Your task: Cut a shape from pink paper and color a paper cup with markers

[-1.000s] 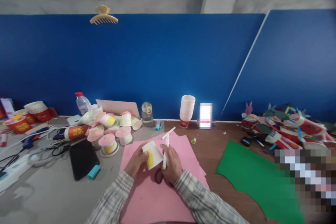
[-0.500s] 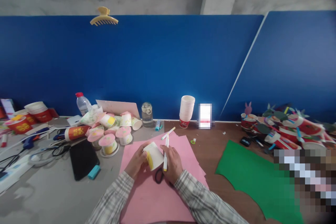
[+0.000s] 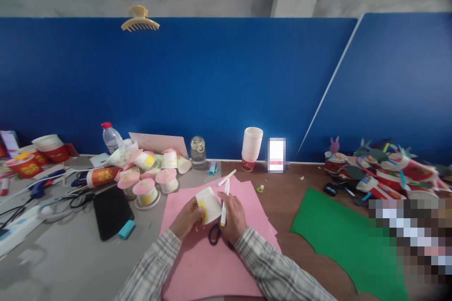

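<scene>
My left hand (image 3: 189, 217) is closed round a white paper cup (image 3: 212, 204) that lies tilted, with a yellow patch on its side near my thumb. In my right hand (image 3: 233, 215) is a white marker pen (image 3: 225, 204) with yellow at its lower end, held slanting close beside the cup. Black-handled scissors (image 3: 213, 234) lie beneath my hands, partly covered by the right one. Pink paper sheets (image 3: 212, 273) are spread under both hands. A second marker (image 3: 226, 178) rests at the top edge of the pink paper.
Decorated paper cups (image 3: 145, 190), a black tablet (image 3: 113, 213) and a blue block (image 3: 126, 229) are at the left. A glass jar (image 3: 198, 153) and stacked cups (image 3: 252, 146) stand behind. Green paper (image 3: 328, 230) and a pile of red cups (image 3: 388, 179) lie at the right.
The cup has turned in my left hand and risen slightly, so its yellow patch now faces more toward me. My right hand still holds the marker beside it.
</scene>
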A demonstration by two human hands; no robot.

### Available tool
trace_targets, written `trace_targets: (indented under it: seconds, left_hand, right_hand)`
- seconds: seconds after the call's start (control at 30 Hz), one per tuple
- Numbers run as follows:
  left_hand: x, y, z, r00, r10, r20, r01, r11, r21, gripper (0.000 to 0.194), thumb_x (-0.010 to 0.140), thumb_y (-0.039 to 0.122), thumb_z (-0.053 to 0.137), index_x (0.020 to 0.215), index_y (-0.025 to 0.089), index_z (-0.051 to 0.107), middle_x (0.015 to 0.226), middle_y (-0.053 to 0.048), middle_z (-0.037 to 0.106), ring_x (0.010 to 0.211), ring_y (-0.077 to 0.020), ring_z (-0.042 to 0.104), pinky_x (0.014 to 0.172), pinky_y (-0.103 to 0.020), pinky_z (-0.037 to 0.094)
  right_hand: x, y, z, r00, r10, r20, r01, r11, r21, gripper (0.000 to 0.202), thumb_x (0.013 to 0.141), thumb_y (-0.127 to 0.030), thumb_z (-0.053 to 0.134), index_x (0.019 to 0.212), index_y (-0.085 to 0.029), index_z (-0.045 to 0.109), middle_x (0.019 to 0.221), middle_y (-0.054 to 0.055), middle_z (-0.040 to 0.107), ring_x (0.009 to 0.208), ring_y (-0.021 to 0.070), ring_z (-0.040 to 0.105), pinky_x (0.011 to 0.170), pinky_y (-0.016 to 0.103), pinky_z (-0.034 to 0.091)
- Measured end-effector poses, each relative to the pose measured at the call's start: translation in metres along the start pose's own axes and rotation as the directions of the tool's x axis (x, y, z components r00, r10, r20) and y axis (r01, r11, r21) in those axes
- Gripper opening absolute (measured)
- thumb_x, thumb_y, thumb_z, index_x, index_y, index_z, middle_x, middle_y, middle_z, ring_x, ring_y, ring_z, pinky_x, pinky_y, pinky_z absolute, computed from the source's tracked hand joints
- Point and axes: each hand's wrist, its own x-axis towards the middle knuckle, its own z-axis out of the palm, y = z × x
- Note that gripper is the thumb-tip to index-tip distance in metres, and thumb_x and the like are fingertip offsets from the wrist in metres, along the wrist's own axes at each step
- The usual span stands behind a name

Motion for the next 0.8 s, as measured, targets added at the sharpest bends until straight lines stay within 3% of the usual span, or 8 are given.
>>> trace_targets:
  seconds: [0.2, 0.37, 0.57, 0.8]
  left_hand:
    - [-0.003, 0.005, 0.003, 1.000, -0.007, -0.025, 0.008, 0.999, 0.050, 0.063, 0.052, 0.061, 0.062, 0.097, 0.018, 0.055, 0.053, 0.004, 0.055, 0.034, -0.0086, 0.043, 0.027, -0.019, 0.033]
    - [-0.004, 0.003, 0.003, 0.999, -0.022, -0.033, 0.022, 1.000, 0.020, 0.058, 0.055, 0.056, 0.064, 0.100, 0.022, 0.054, 0.054, 0.005, 0.054, 0.036, -0.0094, 0.044, 0.028, -0.019, 0.033]
    - [-0.005, 0.005, 0.005, 1.000, 0.017, -0.008, -0.018, 0.993, -0.114, 0.054, 0.057, 0.048, 0.068, 0.102, 0.022, 0.056, 0.066, -0.001, 0.062, 0.061, -0.0171, 0.057, 0.057, -0.028, 0.048]
    - [-0.005, 0.012, 0.009, 0.995, 0.070, 0.076, -0.065, 0.996, -0.067, 0.077, 0.047, 0.043, 0.077, 0.115, 0.025, 0.045, 0.088, -0.007, 0.065, 0.073, -0.0207, 0.058, 0.061, -0.030, 0.047]
  right_hand:
    - [0.004, -0.003, -0.003, 1.000, -0.010, 0.005, 0.010, 1.000, -0.003, 0.058, 0.055, -0.005, 0.050, 0.112, -0.016, 0.049, 0.079, 0.005, 0.059, 0.064, 0.0220, 0.051, 0.059, 0.032, 0.043]
    - [0.003, -0.002, 0.000, 1.000, 0.004, 0.028, -0.005, 1.000, 0.018, 0.056, 0.059, -0.006, 0.050, 0.114, -0.018, 0.048, 0.079, 0.005, 0.059, 0.066, 0.0234, 0.052, 0.060, 0.033, 0.045]
    - [0.002, 0.000, 0.003, 1.000, 0.011, 0.008, -0.012, 0.999, 0.033, 0.056, 0.060, -0.007, 0.052, 0.114, -0.018, 0.048, 0.079, 0.004, 0.060, 0.067, 0.0234, 0.053, 0.060, 0.033, 0.045]
    - [0.000, 0.004, 0.005, 0.997, 0.071, 0.005, -0.071, 0.997, 0.030, 0.061, 0.055, -0.009, 0.055, 0.115, -0.019, 0.046, 0.085, 0.005, 0.062, 0.067, 0.0233, 0.055, 0.060, 0.033, 0.046]
